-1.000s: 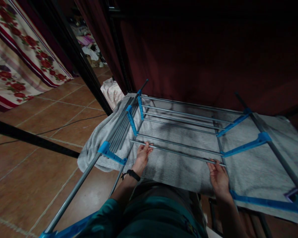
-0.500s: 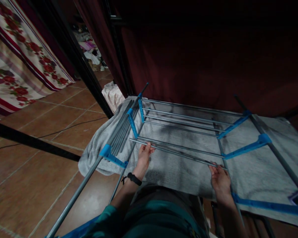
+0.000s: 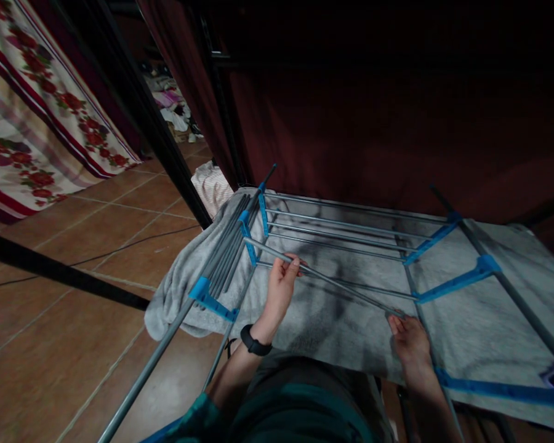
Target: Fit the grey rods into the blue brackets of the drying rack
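A thin grey metal rod (image 3: 339,284) slants across the frame of a rack with blue plastic brackets (image 3: 457,280). My left hand (image 3: 284,277) pinches it toward its left end, which lies at the left middle bracket (image 3: 248,237). At the rod's right end, my right hand (image 3: 410,341) holds it between thumb and fingers near the right side tube. Behind, several similar rods (image 3: 337,241) span the rack between its two sides. One fitted rod (image 3: 369,288) runs just beyond the held one and is partly crossed by it.
Several loose rods (image 3: 226,252) lie on the grey blanket (image 3: 332,329) at the left. Thick rack tubes (image 3: 150,363) rise on both sides. Dark metal posts (image 3: 166,141) stand left, near a floral curtain (image 3: 74,104). A cable (image 3: 120,249) crosses the tiled floor.
My left hand has raised the rod's left end and moved it away from me, up to the left middle bracket. The right hand stays at the other end, nearly unmoved.
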Motion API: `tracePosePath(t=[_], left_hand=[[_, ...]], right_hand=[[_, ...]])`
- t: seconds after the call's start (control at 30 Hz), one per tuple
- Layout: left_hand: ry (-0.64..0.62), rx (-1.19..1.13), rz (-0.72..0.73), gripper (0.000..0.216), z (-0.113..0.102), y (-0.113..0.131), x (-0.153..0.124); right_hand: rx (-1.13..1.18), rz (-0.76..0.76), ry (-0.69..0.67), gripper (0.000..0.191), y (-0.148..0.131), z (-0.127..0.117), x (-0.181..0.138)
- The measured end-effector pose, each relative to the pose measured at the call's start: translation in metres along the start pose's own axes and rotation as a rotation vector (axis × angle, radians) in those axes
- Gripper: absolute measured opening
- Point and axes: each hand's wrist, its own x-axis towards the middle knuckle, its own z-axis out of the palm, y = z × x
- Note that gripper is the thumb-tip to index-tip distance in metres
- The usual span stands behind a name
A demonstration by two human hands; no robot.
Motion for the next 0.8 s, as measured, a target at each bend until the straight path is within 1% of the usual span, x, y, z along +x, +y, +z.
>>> tracePosePath(t=[0.1, 0.17, 0.27, 0.4, 0.5, 0.63, 0.8], left_hand=[[-0.071, 0.056, 0.066, 0.016, 0.009, 0.011, -0.003], [-0.123, 0.117, 0.116, 0.02, 0.012, 0.015, -0.004], [-0.19, 0.204, 0.178, 0.024, 0.015, 0.015, -0.004], [-0.226, 0.263, 0.198, 0.029, 0.018, 0.009, -0.004], [-0.246, 0.27, 0.173, 0.031, 0.018, 0.003, -0.004], [-0.273, 0.281, 0.138, 0.033, 0.017, -0.003, -0.005], [-0.299, 0.321, 0.101, 0.033, 0.018, -0.01, -0.01]], right_hand=[[-0.037, 0.083, 0.112, 0.014, -0.001, 0.011, -0.013], [-0.042, 0.134, 0.086, 0.013, -0.001, 0.022, -0.025], [-0.06, 0.236, 0.063, 0.017, 0.002, 0.039, -0.043], [-0.093, 0.343, -0.057, 0.025, 0.01, 0.058, -0.066], [-0.132, 0.376, -0.156, 0.031, 0.018, 0.069, -0.082], [-0.213, 0.444, -0.215, 0.034, 0.027, 0.084, -0.101], [-0.234, 0.465, -0.368, 0.041, 0.028, 0.102, -0.125]])
